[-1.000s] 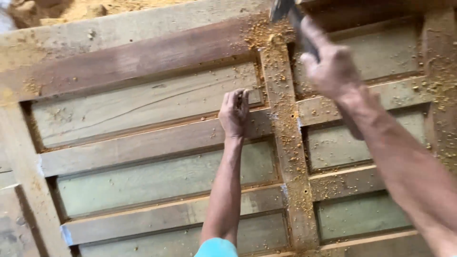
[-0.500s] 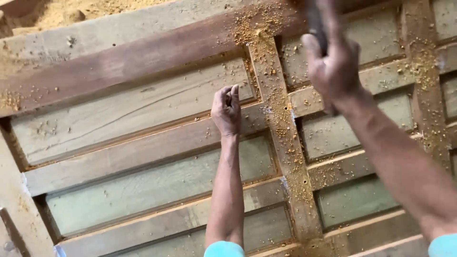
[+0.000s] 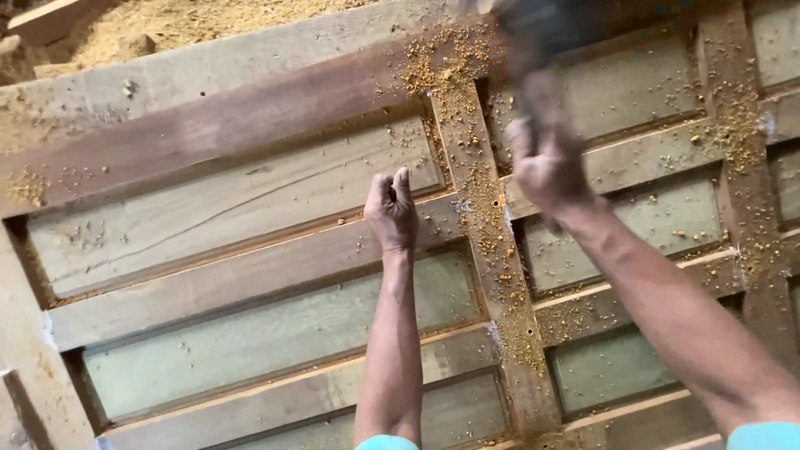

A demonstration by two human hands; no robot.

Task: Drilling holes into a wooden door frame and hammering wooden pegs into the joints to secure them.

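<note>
Left hand (image 3: 392, 210): fingers clenched, pressed on a rail of the wooden panelled door (image 3: 250, 192).
Right hand (image 3: 546, 162): blurred, fingers grasping a dark tool (image 3: 533, 29) above the vertical stile (image 3: 487, 242).
Sawdust (image 3: 450, 67): scattered along the stile.

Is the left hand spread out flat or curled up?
Curled up. The left hand has its fingers bent together, pinched against a rail of the wooden door frame, not lying flat.
</note>
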